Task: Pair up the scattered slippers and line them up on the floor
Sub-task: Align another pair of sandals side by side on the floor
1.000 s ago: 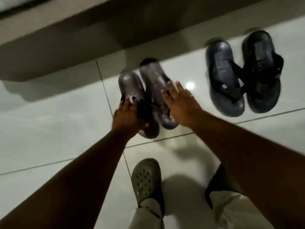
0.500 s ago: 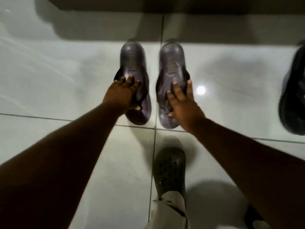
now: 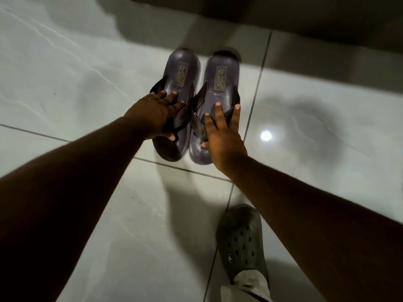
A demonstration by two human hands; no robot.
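Observation:
Two dark brown slippers lie side by side on the pale tiled floor, heels towards the wall. My left hand (image 3: 157, 114) rests on the straps of the left slipper (image 3: 182, 68), thumb curled at its inner side. My right hand (image 3: 222, 136) lies flat over the straps of the right slipper (image 3: 221, 77), fingers spread. The two slippers almost touch along their inner edges. Each insole carries a small rectangular label.
A dark wall base (image 3: 305, 18) runs along the top, just beyond the slippers' heels. My own foot in a grey-green clog (image 3: 242, 243) stands on the tile at lower right. A lamp's reflection (image 3: 266, 135) glints on the floor to the right.
The two brown slippers have been turned parallel and brought closer together. The view shifted left, so the black pair at the right is out of frame.

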